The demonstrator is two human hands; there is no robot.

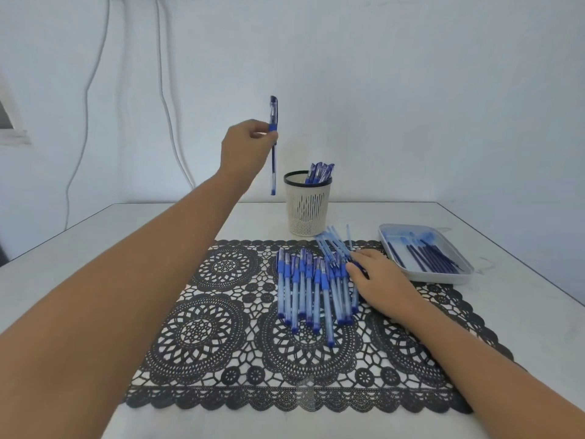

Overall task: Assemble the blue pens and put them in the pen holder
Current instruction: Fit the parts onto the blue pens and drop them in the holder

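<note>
While raised, L hand (245,147): pinches capped pen (273,167) upright, up-left of holder (307,210).
R hand (383,280): on pen row (304,286)'s right end; grip unclear.
Holder: far centre, holds pens (319,172).

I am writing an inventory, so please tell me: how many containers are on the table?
2. The pen holder stands behind the lace mat, with pens inside; the white tray lies by the mat's far right corner, holding dark refills. None seems hidden.

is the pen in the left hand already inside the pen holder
No, the left hand holds the capped pen upright in the air, above and left of the pen holder.
</note>
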